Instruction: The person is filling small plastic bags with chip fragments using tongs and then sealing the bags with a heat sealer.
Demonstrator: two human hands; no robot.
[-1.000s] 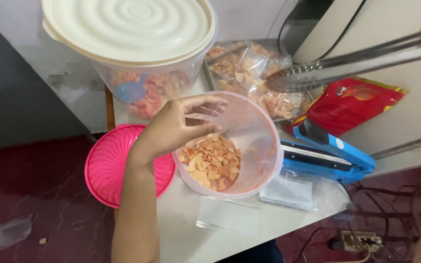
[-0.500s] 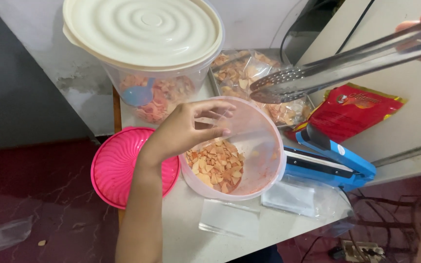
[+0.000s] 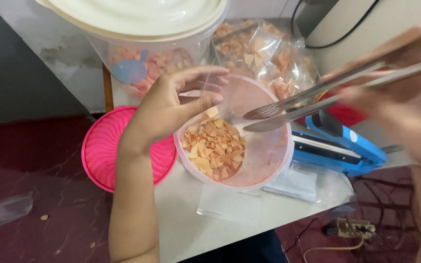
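Pink ribbed lid (image 3: 104, 155), blue sealer (image 3: 339, 146)

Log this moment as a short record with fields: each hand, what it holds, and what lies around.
left hand: grips the rim of the clear tub, tilting it
right hand: blurred, holds metal tongs, tips over the tub's mouth
tub contents: orange and cream chips, piled at the low side
beside tub: pink lid, flat on the table
behind: large lidded container, bags of chips
right of tub: blue heat sealer
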